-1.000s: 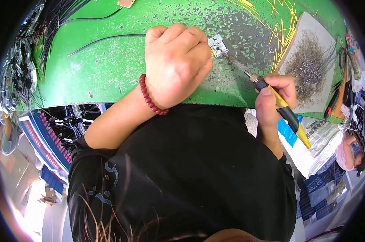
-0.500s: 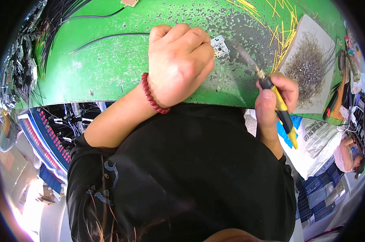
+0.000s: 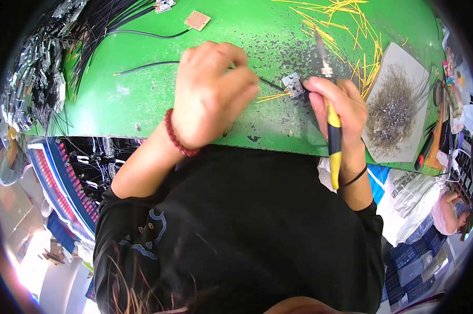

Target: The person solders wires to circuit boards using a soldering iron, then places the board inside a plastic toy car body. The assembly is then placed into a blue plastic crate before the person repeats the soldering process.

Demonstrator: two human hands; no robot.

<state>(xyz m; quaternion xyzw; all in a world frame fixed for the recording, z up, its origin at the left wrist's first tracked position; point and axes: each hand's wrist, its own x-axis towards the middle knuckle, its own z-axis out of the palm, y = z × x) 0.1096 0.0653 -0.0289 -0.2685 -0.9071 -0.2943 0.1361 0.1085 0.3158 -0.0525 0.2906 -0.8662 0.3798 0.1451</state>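
A small circuit board (image 3: 294, 85) lies on the green work surface, with short yellow wires at its left side and a black cable (image 3: 272, 82) running to it. The cable passes behind or beneath my left hand (image 3: 213, 94), which is bent over it with curled, blurred fingers; whether they grip anything is unclear. My right hand (image 3: 343, 107) is closed around a soldering iron (image 3: 334, 141) with a yellow and black handle. Its metal tip points away from me, above and to the right of the board. The right fingertips are close beside the board's right edge.
Loose yellow wires (image 3: 369, 68) lie at the far right, beside a pale slab (image 3: 383, 146) covered in dark debris. A square tan-faced piece (image 3: 197, 21) on a black cable lies farther back. Black cables (image 3: 98, 39) and a dark, shiny heap (image 3: 32, 78) occupy the left.
My right hand has moved left and away from me, close to the board, and the iron has swung more upright. My left hand has shifted left, uncovering the cable near the board.
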